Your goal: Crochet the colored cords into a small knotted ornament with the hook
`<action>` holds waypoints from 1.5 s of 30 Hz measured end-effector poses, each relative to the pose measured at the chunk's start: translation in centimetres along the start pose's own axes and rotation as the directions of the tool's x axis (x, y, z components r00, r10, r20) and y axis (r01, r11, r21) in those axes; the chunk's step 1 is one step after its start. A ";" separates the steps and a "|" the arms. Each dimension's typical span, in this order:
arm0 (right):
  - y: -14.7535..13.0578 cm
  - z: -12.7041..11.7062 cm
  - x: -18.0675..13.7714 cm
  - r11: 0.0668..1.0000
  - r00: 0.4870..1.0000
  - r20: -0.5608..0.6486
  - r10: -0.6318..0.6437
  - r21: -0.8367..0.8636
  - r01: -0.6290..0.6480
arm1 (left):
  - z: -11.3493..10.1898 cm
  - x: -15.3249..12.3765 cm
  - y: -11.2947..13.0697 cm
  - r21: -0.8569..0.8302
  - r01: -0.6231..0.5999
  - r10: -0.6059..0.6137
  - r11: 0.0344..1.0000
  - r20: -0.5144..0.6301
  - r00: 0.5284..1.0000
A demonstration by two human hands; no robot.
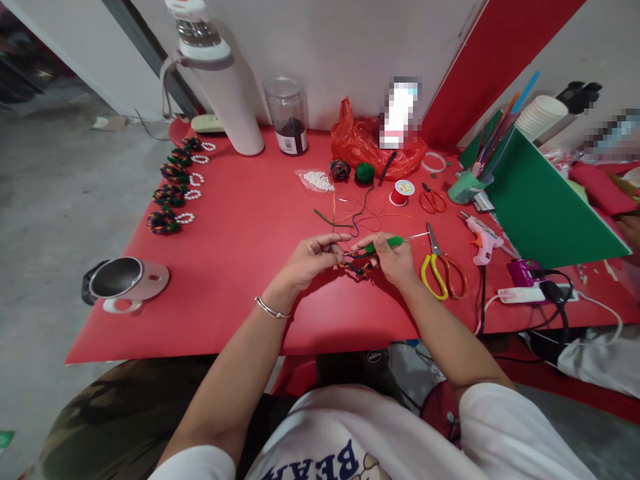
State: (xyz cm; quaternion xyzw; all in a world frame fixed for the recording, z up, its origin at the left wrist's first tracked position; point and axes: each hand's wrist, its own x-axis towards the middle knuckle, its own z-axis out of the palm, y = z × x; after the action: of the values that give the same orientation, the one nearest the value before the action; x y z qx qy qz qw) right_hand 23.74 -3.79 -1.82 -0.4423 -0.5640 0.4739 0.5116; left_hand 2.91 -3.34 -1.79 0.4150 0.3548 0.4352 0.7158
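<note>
My right hand [394, 262] is closed round the green handle of a crochet hook [393, 244], whose bare metal end points right toward the scissors. My left hand [314, 259] pinches one edge of a small dark, orange-flecked crochet piece [361, 271], with its index finger raised along the yarn. The piece hangs between both hands, just above the red table [240, 267]. Behind them, loose yarn strands [357, 217] trail toward a multicoloured yarn ball [341, 171] and a green yarn ball [365, 174]. The stitches under my fingers are too small to make out.
Yellow-and-orange-handled scissors [434, 263], red snips [433, 199], a red thread spool [401, 193] and a pink glue gun [483, 239] lie to the right. Beads [318, 181] sit behind. At left are several finished crochet pieces [170, 195] with bead loops and a mug [130, 277].
</note>
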 end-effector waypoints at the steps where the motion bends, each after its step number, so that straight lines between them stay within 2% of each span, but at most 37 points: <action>1: -0.1 0.0 -0.1 1.000 1.000 0.002 -0.012 -0.009 0.012 | 0.0 0.0 0.0 0.015 -0.010 0.010 1.000 -0.001 1.000; 6: -0.7 -0.1 -0.3 0.990 0.992 0.044 -0.117 -0.079 0.121 | 0.1 0.1 0.3 0.071 -0.032 0.033 0.997 -0.018 0.999; 11: -1.5 0.0 -0.2 0.952 0.962 0.108 -0.252 -0.150 0.266 | 0.5 0.0 0.7 0.113 -0.035 0.043 0.993 -0.066 0.997; 16: -1.3 -0.1 -0.2 0.866 0.885 0.180 -0.429 -0.196 0.460 | 0.6 0.0 0.7 0.104 -0.039 0.047 0.994 -0.074 0.996; 23: -1.1 0.1 -0.5 0.715 0.768 0.273 -0.580 -0.281 0.640 | 0.6 0.3 0.7 0.103 -0.083 0.097 0.991 -0.144 0.985; 27: -1.2 0.4 -0.7 0.648 0.736 0.292 -0.611 -0.350 0.677 | 0.7 0.3 0.8 0.078 -0.109 0.121 0.991 -0.177 0.977; 31: -1.2 0.5 -0.7 0.634 0.719 0.288 -0.633 -0.342 0.694 | 0.8 0.2 0.8 0.069 -0.118 0.129 0.991 -0.182 0.975; 38: -0.9 0.3 -0.8 0.665 0.763 0.265 -0.590 -0.375 0.645 | 0.9 0.2 0.7 0.055 -0.124 0.132 0.991 -0.178 0.975; 43: -0.6 0.3 -0.7 0.633 0.727 0.279 -0.627 -0.361 0.685 | 0.9 0.1 0.9 0.048 -0.112 0.118 0.993 -0.163 0.979; 45: -0.6 0.4 -0.7 0.634 0.728 0.283 -0.624 -0.361 0.684 | 0.9 0.0 1.0 0.044 -0.103 0.109 0.994 -0.150 0.983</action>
State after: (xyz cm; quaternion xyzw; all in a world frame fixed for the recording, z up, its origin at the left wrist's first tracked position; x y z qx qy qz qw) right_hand 23.40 -4.58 -1.30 -0.2791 -0.8098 0.1429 0.4958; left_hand 3.40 -3.30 -0.56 0.4116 0.3935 0.4968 0.6549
